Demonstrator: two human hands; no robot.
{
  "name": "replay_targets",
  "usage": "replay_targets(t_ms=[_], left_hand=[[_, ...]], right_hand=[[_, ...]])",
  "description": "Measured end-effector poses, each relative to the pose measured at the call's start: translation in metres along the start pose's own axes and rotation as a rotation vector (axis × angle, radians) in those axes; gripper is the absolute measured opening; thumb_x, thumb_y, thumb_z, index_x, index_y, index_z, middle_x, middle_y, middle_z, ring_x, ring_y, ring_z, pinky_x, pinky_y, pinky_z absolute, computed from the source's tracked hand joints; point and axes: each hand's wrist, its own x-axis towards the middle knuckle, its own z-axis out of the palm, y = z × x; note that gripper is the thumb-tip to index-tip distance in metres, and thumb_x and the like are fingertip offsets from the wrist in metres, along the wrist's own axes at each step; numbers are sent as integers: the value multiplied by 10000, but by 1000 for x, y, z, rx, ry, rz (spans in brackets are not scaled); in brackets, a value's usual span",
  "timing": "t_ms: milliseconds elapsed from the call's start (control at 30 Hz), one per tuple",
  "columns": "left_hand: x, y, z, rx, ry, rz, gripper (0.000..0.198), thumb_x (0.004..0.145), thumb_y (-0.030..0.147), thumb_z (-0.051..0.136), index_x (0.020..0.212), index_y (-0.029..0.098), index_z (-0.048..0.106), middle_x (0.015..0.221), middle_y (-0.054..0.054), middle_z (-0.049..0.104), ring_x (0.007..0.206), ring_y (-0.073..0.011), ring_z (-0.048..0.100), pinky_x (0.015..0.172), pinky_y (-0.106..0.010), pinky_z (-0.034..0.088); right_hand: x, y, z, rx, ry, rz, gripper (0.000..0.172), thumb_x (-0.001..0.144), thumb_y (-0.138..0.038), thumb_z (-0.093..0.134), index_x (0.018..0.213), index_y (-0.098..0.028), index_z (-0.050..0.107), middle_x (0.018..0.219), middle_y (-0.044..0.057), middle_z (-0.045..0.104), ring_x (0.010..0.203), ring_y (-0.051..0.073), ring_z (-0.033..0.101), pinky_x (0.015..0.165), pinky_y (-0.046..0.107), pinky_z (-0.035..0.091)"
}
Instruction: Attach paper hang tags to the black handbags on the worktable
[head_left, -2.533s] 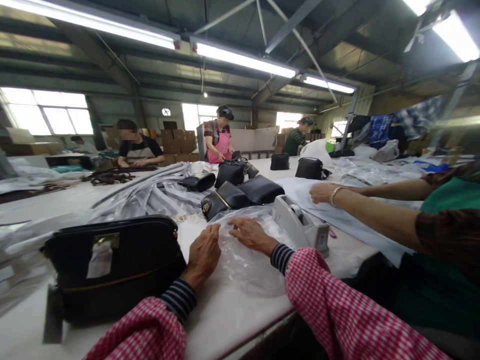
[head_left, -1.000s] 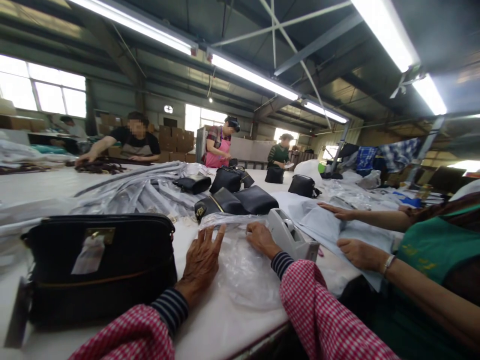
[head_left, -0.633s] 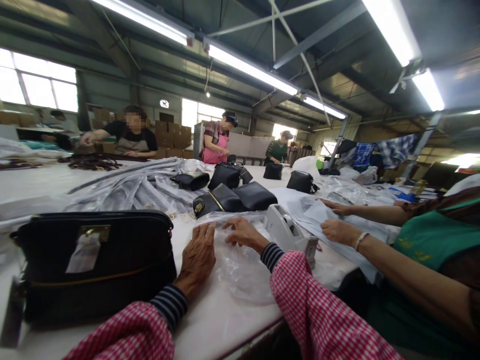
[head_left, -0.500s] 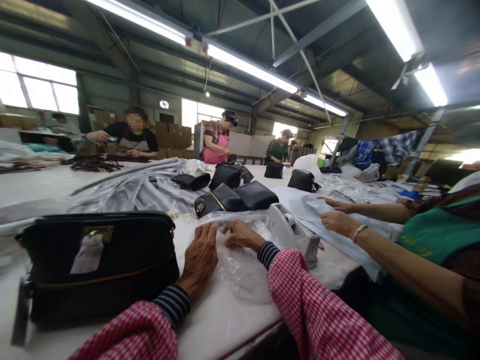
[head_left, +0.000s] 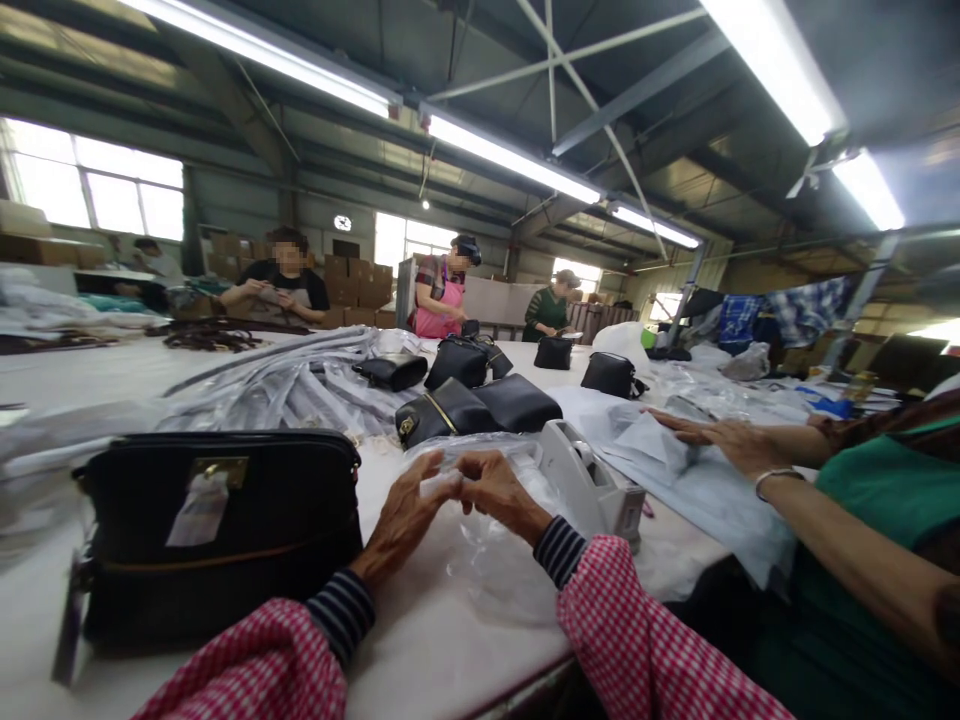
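Observation:
My left hand [head_left: 409, 512] and my right hand [head_left: 501, 492] meet fingertip to fingertip over the table [head_left: 420, 640]. Between them, thumbs and fingers pinch the edge of a thin clear plastic bag [head_left: 480, 555], which lies crumpled below and behind my right hand. A whitish bit of it shows at my left fingertips. Left of my left hand stands a black handbag [head_left: 225, 570] with a gold clasp plate and a wrapped tag. Just right of my right hand is a grey tape dispenser [head_left: 581, 475].
Several black bags, including a black bag with a gold zip [head_left: 442, 412], lie beyond my hands. Wrapped straps [head_left: 277, 385] are heaped at left. At right, a co-worker's hands [head_left: 720, 440] rest on pale sheets [head_left: 675, 495]. Other people stand or sit across the table.
My hands have come together from flat on the plastic, and their fingers have closed on its edge. The co-worker's hands have shifted over the sheets. The view has turned slightly.

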Motion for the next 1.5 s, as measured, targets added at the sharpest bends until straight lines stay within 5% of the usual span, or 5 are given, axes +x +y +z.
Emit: replay_targets(t_ms=[267, 367, 667, 867, 1500], left_hand=[[3, 1, 4, -544, 36, -329, 347, 891, 297, 583, 1187, 117, 583, 1039, -139, 699, 718, -191, 691, 644, -335, 601], [5, -1, 3, -561, 97, -413, 254, 863, 188, 548, 1094, 89, 582, 984, -154, 698, 720, -189, 698, 594, -291, 581], [0, 6, 3, -513, -13, -409, 308, 744, 389, 734, 890, 132, 646, 551, 68, 441, 444, -56, 360, 394, -139, 215], [-5, 5, 4, -460, -87, -350, 537, 711, 675, 682, 645, 151, 586, 430, 67, 385, 374, -65, 307, 372, -187, 244], [-17, -2, 8, -474, -109, -180, 602, 765, 712, 571, 838, 118, 640, 373, 72, 416, 304, -62, 245, 349, -201, 134]], right_hand=[[3, 1, 21, -65, 83, -36, 461, 657, -202, 753, 1096, -197, 611, 734, -52, 634, 596, 103, 587, 513, 177, 451], [-3, 4, 0, -266, 69, 77, 313, 804, -285, 645, 1098, -182, 617, 800, -9, 682, 586, 125, 644, 474, 192, 456], [4, 40, -87, -884, 274, 360, 173, 942, -282, 614, 1021, -138, 668, 1101, 90, 673, 1044, 222, 635, 930, 414, 510], [15, 58, -81, -1092, 274, 440, 283, 956, -351, 614, 1149, -145, 636, 1181, 86, 646, 1062, 225, 633, 931, 452, 524], [11, 56, -72, -1237, 301, 407, 316, 955, -345, 620, 1223, -179, 611, 1250, 101, 611, 1085, 229, 625, 910, 411, 542]])
